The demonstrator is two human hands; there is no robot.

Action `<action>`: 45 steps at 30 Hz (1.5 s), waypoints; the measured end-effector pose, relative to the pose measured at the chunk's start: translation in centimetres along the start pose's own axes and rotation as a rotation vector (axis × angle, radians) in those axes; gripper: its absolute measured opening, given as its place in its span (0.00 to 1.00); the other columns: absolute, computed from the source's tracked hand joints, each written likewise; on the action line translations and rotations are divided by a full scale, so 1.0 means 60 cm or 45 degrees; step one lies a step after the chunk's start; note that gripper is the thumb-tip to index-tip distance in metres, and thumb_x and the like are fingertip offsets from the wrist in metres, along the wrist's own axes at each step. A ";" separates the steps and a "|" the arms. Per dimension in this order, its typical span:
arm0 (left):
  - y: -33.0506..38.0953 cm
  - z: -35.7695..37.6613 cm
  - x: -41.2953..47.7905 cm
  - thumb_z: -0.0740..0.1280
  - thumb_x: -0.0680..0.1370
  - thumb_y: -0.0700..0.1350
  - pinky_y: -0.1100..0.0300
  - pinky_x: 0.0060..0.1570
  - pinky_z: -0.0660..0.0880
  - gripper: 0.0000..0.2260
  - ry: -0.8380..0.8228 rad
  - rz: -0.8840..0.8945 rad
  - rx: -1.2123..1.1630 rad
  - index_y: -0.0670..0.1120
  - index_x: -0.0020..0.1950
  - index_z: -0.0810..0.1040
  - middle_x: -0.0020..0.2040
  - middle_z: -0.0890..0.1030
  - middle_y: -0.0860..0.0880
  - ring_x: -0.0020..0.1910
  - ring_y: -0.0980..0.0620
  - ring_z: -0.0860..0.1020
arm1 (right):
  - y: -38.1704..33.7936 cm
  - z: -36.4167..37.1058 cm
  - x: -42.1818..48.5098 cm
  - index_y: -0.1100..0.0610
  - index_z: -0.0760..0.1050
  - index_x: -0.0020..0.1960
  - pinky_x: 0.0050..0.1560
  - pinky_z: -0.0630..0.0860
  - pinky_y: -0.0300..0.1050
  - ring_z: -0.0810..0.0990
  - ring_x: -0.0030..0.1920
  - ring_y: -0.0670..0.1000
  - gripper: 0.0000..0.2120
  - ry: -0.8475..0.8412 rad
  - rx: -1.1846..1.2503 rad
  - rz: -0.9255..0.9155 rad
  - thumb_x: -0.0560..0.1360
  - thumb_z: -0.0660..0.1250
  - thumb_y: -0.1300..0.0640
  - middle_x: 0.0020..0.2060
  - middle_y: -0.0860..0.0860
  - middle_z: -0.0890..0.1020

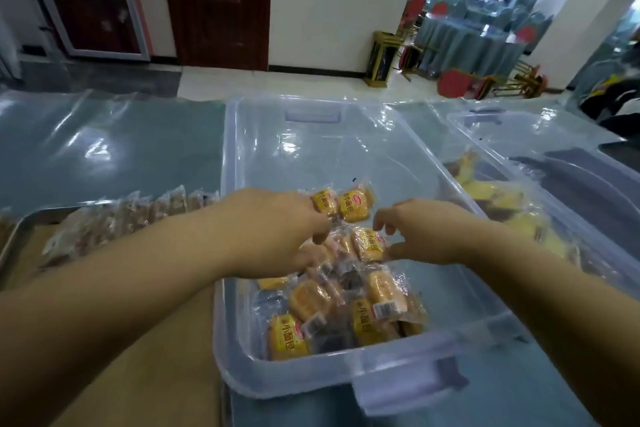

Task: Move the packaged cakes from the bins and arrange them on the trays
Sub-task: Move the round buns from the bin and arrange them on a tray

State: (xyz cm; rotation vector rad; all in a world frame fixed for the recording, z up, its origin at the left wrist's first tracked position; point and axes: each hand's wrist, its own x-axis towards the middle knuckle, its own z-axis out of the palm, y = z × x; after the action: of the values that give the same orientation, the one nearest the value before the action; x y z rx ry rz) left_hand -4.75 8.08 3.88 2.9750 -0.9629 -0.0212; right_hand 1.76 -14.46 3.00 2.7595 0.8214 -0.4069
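Picking step: left hand (277, 236) grips packaged cakes (343, 206) over the clear bin (242, 340); right hand (426, 236), fingers open, reaches; tray (10, 236) at nine o'clock likely awaits them.

Bin (239, 184) far half bare, open from above; cakes (346, 305) crowd near half.

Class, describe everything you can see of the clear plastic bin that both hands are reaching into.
The clear plastic bin is rectangular, see-through and lidless, with a thick rim and a moulded handle at each end. It sits on a film-covered table, between a metal tray and a second bin. Its far half is bare; packaged cakes are heaped at the near end. The left hand grips cakes inside; the right hand hovers, fingers curled.
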 end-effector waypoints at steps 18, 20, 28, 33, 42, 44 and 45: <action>0.057 0.175 0.172 0.66 0.75 0.42 0.57 0.35 0.70 0.25 -0.871 -0.223 0.303 0.47 0.71 0.64 0.61 0.73 0.44 0.48 0.47 0.75 | 0.012 0.113 0.103 0.60 0.73 0.60 0.50 0.75 0.49 0.74 0.46 0.55 0.18 -0.471 -0.167 -0.344 0.72 0.70 0.58 0.49 0.55 0.77; 0.062 0.190 0.175 0.62 0.77 0.42 0.55 0.40 0.66 0.25 -0.839 -0.111 0.349 0.46 0.72 0.61 0.68 0.66 0.41 0.56 0.42 0.72 | 0.011 0.115 0.101 0.60 0.73 0.58 0.50 0.75 0.48 0.75 0.45 0.55 0.15 -0.474 -0.173 -0.376 0.73 0.68 0.59 0.45 0.54 0.75; 0.053 0.199 0.184 0.67 0.75 0.46 0.54 0.42 0.66 0.23 -0.841 0.018 0.436 0.51 0.69 0.69 0.71 0.61 0.44 0.66 0.41 0.62 | 0.010 0.096 0.098 0.62 0.76 0.55 0.48 0.73 0.46 0.73 0.42 0.52 0.11 -0.553 -0.161 -0.353 0.75 0.66 0.58 0.35 0.51 0.71; 0.016 0.184 0.189 0.69 0.73 0.41 0.56 0.39 0.75 0.23 -0.797 -0.202 0.175 0.48 0.66 0.68 0.43 0.71 0.52 0.41 0.50 0.71 | 0.022 0.069 0.099 0.59 0.71 0.62 0.47 0.70 0.46 0.71 0.45 0.52 0.15 -0.453 -0.137 -0.251 0.76 0.64 0.61 0.50 0.54 0.76; -0.022 0.204 0.243 0.70 0.71 0.36 0.59 0.27 0.67 0.37 -0.732 -0.320 0.092 0.51 0.74 0.56 0.52 0.76 0.45 0.34 0.52 0.70 | 0.048 0.071 0.158 0.56 0.67 0.65 0.51 0.71 0.50 0.74 0.55 0.58 0.20 -0.311 -0.090 -0.035 0.74 0.66 0.60 0.55 0.55 0.74; -0.024 0.219 0.247 0.71 0.70 0.38 0.58 0.34 0.71 0.39 -0.748 -0.305 0.107 0.51 0.75 0.55 0.62 0.72 0.44 0.46 0.47 0.75 | 0.054 0.088 0.167 0.56 0.65 0.67 0.59 0.72 0.56 0.72 0.61 0.60 0.24 -0.336 -0.039 -0.021 0.73 0.66 0.60 0.62 0.57 0.71; -0.027 0.226 0.249 0.72 0.70 0.39 0.57 0.37 0.72 0.40 -0.751 -0.309 0.121 0.52 0.75 0.54 0.66 0.68 0.43 0.53 0.44 0.74 | 0.057 0.093 0.173 0.56 0.63 0.69 0.62 0.70 0.58 0.69 0.63 0.61 0.26 -0.350 -0.033 -0.014 0.73 0.66 0.60 0.64 0.58 0.70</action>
State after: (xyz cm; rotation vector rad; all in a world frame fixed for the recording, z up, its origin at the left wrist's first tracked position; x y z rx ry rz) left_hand 8.03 0.50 -9.83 3.2107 -0.6206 -0.9208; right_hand 10.91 -13.74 -5.12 2.5963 0.7657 -0.7515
